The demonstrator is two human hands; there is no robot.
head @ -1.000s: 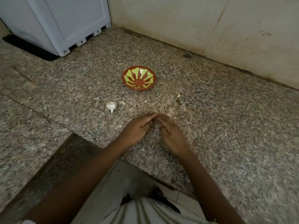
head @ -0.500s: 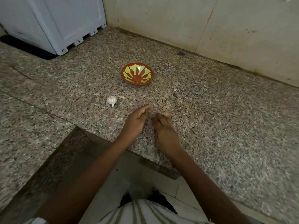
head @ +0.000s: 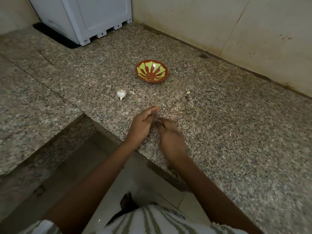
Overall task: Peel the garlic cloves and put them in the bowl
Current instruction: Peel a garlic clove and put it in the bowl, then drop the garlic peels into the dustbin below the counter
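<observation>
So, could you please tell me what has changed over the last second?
The left hand and right hand, tip to tip a second ago, have drawn closer and overlap; the right is blurred. What they hold, if anything, is hidden. The garlic bulb and empty bowl stayed put on the counter.

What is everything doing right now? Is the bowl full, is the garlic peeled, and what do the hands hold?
bowl: upright on the counter, no garlic inside.
garlic bulb: whole, skin on, lying apart from the bowl.
left hand: fingers curled, meeting the right hand; what it holds is hidden.
right hand: blurred, fingers curled; grip hidden.
counter: a few pale scraps on it.
</observation>
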